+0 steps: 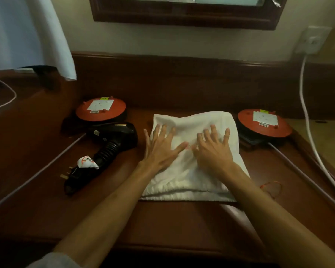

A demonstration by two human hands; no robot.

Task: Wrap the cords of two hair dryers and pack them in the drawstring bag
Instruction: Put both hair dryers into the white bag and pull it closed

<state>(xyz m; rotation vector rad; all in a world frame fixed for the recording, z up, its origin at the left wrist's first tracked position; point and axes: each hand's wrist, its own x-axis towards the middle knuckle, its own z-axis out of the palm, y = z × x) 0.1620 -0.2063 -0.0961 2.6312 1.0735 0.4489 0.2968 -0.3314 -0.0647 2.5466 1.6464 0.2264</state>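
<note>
1. The drawstring bag (193,120), white cloth, lies flat on the dark wooden desk (124,215), its gathered hem toward the person and its closed end toward the wall.
2. The left hand (161,147) rests palm down on the left half of the bag, fingers straight and spread, with the little finger reaching past the bag's left edge.
3. The right hand (211,149) lies palm down on the right half of the bag, fingers also spread flat; neither hand curls round anything, and the two thumbs nearly meet over the bag's middle.
4. A black hair dryer (112,140) lies just left of the bag, its barrel nearest the bag and its ribbed handle angled away toward the person.
5. The dryer's plug (73,175) shows brass pins beside a white tag (87,162) at the end of the handle, farther left of the bag.
6. A red round extension reel (101,109) sits beyond the dryer, left of the bag.
7. A second red reel (264,123) sits just right of the bag.
8. A thin red cord (272,187) lies on the desk by the bag's near right corner.
9. A white cable (306,120) hangs from a wall socket (312,40), well to the right of the bag.
</note>
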